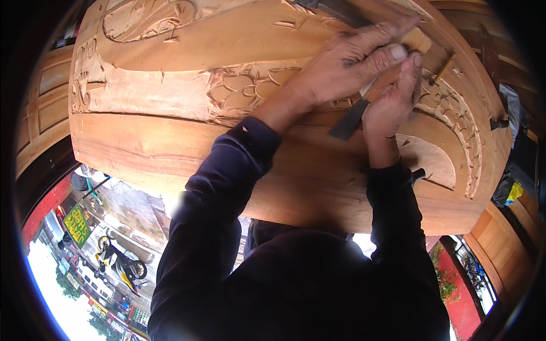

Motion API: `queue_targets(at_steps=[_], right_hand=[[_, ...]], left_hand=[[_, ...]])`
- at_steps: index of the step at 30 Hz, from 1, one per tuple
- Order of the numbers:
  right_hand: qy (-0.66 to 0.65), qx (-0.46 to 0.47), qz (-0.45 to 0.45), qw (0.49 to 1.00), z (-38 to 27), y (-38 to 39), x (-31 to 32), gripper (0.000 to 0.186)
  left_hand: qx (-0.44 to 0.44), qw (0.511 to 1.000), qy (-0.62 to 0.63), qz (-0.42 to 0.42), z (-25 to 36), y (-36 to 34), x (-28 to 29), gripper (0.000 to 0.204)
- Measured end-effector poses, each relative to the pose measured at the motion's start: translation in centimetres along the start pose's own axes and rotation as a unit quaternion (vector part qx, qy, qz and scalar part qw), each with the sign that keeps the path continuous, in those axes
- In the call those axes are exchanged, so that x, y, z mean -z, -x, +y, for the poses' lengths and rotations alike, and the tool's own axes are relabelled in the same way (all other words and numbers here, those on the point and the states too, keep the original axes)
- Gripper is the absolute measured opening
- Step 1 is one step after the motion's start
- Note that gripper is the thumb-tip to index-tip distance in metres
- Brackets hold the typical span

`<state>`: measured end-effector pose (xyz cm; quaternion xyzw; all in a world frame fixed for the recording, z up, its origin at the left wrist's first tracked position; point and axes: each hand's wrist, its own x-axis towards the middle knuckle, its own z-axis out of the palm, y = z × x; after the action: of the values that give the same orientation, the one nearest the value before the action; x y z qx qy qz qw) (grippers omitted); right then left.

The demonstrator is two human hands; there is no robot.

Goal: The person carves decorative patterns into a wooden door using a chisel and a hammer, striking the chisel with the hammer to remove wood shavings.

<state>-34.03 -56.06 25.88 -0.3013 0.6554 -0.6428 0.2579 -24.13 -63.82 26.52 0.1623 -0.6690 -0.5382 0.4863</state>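
Note:
A broad carved wooden panel [159, 139] lies below my hands, with scroll and scale-like relief cut into it. My right hand [392, 105] is wrapped round the wooden handle of a chisel [348, 121]; its dark, flat, flared blade points down-left. Just above, my left hand [347, 65] has its thumb and slightly blurred fingers on either side of a light tan piece [418, 41]. This piece lines up with the chisel handle; whether it is the handle's end or separate, I cannot tell. Both thumbs nearly meet. Carved scales [250, 88] lie beside my left wrist.
Wood shavings [287, 24] are scattered over the panel. A thin yellowish tool [445, 68] rests right of my hands, and a dark rod-ended thing [418, 175] by my right sleeve. Panelled doors [54, 96] stand at the left. A motorbike [119, 262] is outside, lower left.

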Motion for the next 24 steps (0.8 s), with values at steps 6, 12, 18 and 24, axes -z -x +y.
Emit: queue_targets(at_steps=[6, 12, 18, 24], right_hand=[[-0.081, 0.038, -0.047, 0.995, 1.3, 0.8, -0.4, 0.044], [-0.134, -0.050, 0.004, 0.990, -0.2, -0.5, -1.7, 0.046], [-0.152, -0.029, -0.044, 0.987, -2.3, 2.4, -4.0, 0.043], [-0.356, -0.142, -0.232, 0.894, -0.3, 0.2, -0.9, 0.044]], left_hand=[[0.070, 0.997, -0.009, 0.001, 0.3, 0.6, 0.4, 0.047], [0.086, 0.994, -0.039, 0.050, 0.8, 0.3, 0.5, 0.043], [-0.007, 0.998, 0.002, 0.069, -2.0, 0.4, 1.3, 0.038], [0.130, 0.980, 0.130, 0.073, 2.2, 0.3, 2.3, 0.034]])
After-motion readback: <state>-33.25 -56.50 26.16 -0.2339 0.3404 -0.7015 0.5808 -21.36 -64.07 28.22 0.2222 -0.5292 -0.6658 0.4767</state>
